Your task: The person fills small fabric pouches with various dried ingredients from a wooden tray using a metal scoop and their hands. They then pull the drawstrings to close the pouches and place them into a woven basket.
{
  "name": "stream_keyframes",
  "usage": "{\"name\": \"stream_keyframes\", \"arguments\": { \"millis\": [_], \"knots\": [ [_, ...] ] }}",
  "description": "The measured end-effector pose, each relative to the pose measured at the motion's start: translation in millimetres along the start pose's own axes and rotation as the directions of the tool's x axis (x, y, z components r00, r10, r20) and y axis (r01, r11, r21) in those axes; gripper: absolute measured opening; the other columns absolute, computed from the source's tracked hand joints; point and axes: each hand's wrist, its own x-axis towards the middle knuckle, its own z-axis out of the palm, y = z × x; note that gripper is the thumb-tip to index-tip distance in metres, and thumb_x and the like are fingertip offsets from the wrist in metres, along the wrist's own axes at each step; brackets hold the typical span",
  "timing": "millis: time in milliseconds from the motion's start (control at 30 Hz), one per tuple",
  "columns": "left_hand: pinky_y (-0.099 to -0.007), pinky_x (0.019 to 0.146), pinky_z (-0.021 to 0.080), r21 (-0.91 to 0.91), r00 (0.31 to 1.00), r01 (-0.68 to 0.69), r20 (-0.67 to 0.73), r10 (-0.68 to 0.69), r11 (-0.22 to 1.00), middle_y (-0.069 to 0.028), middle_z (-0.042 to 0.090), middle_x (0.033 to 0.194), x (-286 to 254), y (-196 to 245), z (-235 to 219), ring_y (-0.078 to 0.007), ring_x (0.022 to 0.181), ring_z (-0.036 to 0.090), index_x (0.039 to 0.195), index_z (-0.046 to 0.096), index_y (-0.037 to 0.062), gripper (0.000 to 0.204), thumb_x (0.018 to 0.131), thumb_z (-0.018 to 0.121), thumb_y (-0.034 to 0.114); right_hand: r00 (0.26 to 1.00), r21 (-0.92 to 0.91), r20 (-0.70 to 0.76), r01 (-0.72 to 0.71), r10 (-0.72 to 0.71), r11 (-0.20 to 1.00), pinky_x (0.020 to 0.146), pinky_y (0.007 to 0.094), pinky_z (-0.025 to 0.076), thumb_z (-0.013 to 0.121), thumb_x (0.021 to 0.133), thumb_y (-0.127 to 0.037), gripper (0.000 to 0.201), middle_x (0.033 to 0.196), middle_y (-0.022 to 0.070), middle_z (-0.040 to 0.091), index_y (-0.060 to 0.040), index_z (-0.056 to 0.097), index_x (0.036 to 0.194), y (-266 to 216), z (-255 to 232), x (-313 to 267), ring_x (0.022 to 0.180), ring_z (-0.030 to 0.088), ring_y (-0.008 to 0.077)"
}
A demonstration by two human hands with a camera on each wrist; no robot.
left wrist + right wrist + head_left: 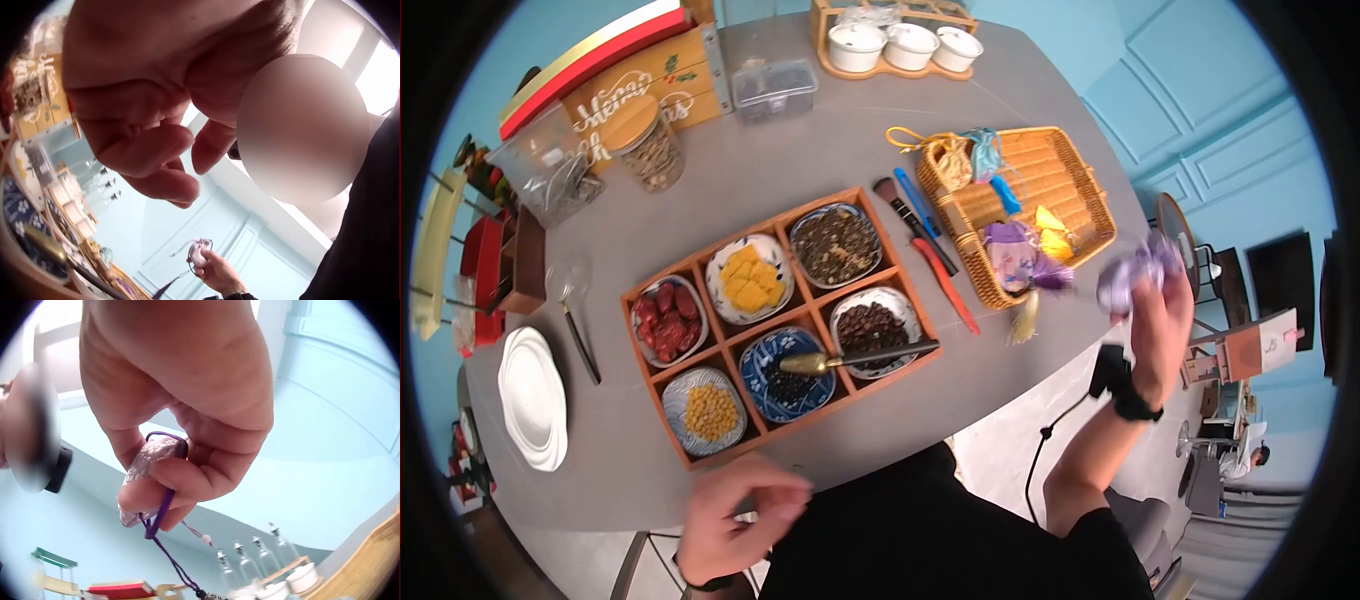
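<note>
My right hand (1162, 325) holds a light purple pouch (1135, 278) up beyond the table's right edge. In the right wrist view the fingers pinch the patterned pouch (150, 465), and a dark purple cord hangs from it. My left hand (740, 515) is near the front edge of the table, below the wooden tray; its fingers (165, 187) are bent with nothing seen between them. A wicker basket (1040, 150) holds a purple pouch (1008, 255), a blue pouch (984, 155) and yellow tassels (1052, 235).
A compartmented wooden tray (800, 312) holds bowls of dried ingredients, with a brass scoop (805, 364) lying across. A brush (900, 205), blue and red tools lie between tray and basket. White dishes (533, 400) are at left, jars and a plastic box (775, 90) at the back.
</note>
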Motion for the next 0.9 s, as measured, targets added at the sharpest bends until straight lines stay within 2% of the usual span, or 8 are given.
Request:
{"name": "stream_keyframes", "arguments": {
  "millis": [100,167,233,367,467,633,733,900],
  "knots": [
    [-0.0244,0.062,0.048,0.022,0.987,-0.01,0.16,0.006,1.0,-0.0078,0.067,0.097,18.6,-3.4,19.9,-0.0139,0.073,0.063,0.119,0.062,0.0019,0.041,0.083,0.077,0.013,0.99,0.153,0.14,-0.047,0.026,0.987,0.077,0.0324,0.057,0.08,0.082,-0.031,0.052,0.099,0.0129,0.069,0.003,0.057,0.114,-12.8,38.8,-59.2,0.083,0.07,0.0205],
    [-0.0258,0.063,0.049,0.052,0.987,0.016,0.157,-0.024,0.999,-0.0076,0.066,0.1,29.0,-8.9,41.8,-0.0147,0.074,0.062,0.125,0.059,0.003,0.05,0.082,0.079,0.018,0.96,0.194,0.277,-0.108,0.051,0.975,0.077,0.0308,0.055,0.082,0.076,-0.01,0.041,0.1,0.0116,0.069,0.0013,0.06,0.108,-9.1,76.7,-88.7,0.085,0.069,0.0185],
    [-0.0284,0.079,0.051,-0.13,0.994,0.043,0.101,-0.03,0.991,-0.01,0.063,0.112,34.1,-14.9,60.4,-0.0176,0.097,0.064,0.127,0.056,0.0003,0.049,0.084,0.076,0.011,0.892,0.057,0.446,0.062,-0.08,0.996,0.074,0.0295,0.052,0.075,0.074,0.002,0.039,0.098,0.01,0.066,-0.0001,0.059,0.109,-4.5,113.7,-99.9,0.089,0.067,0.0187],
    [-0.0299,0.082,0.051,0.013,0.981,0.178,0.082,-0.179,0.984,-0.0094,0.064,0.11,33.6,-30.5,52.4,-0.0192,0.096,0.064,0.119,0.058,-0.0005,0.038,0.085,0.074,0.008,0.816,0.009,0.577,0.011,-0.014,1.0,0.076,0.0355,0.054,0.078,0.077,-0.006,0.041,0.101,0.0151,0.066,-0.0019,0.062,0.114,-5.7,141.6,-119.7,0.086,0.067,0.0337],
    [-0.0285,0.068,0.051,0.081,0.993,0.004,0.114,-0.013,0.997,-0.0086,0.064,0.104,29.7,-39.0,42.3,-0.0176,0.076,0.061,0.116,0.058,0.0017,0.031,0.087,0.069,0.005,0.681,-0.024,0.731,0.103,-0.052,0.994,0.084,0.035,0.051,0.081,0.076,-0.01,0.036,0.103,0.0174,0.065,0.003,0.066,0.106,-16.4,122.3,-103.2,0.094,0.067,0.0278],
    [-0.0281,0.066,0.05,0.165,0.995,-0.077,0.08,0.064,0.983,-0.0093,0.063,0.104,30.8,-36.6,40.1,-0.0192,0.074,0.06,0.115,0.058,0.0018,0.03,0.086,0.068,0.003,0.885,0.028,0.447,0.131,-0.13,0.991,0.072,0.0318,0.052,0.084,0.075,-0.015,0.036,0.094,0.0114,0.068,0.0,0.069,0.104,-12.9,123.5,-88.9,0.082,0.066,0.0228],
    [-0.0285,0.065,0.05,0.179,0.996,-0.062,0.07,0.05,0.982,-0.0093,0.062,0.102,33.4,-36.7,44.9,-0.0195,0.074,0.059,0.113,0.058,0.0016,0.029,0.086,0.068,0.003,0.662,0.12,0.749,-0.17,0.023,0.978,0.07,0.0302,0.052,0.077,0.082,-0.005,0.024,0.094,0.011,0.067,0.0003,0.069,0.104,-12.3,133.8,-87.3,0.081,0.065,0.0204],
    [-0.0289,0.076,0.049,0.185,0.996,0.059,0.054,-0.071,0.981,-0.0101,0.062,0.105,31.3,-33.5,45.3,-0.0189,0.084,0.06,0.11,0.057,0.0,0.027,0.084,0.064,-0.002,0.635,0.175,0.773,-0.222,0.006,0.959,0.073,0.0289,0.051,0.073,0.081,0.002,0.027,0.098,0.0127,0.068,0.0031,0.067,0.107,-4.6,129.0,-90.0,0.081,0.064,0.0175]
  ]
}}
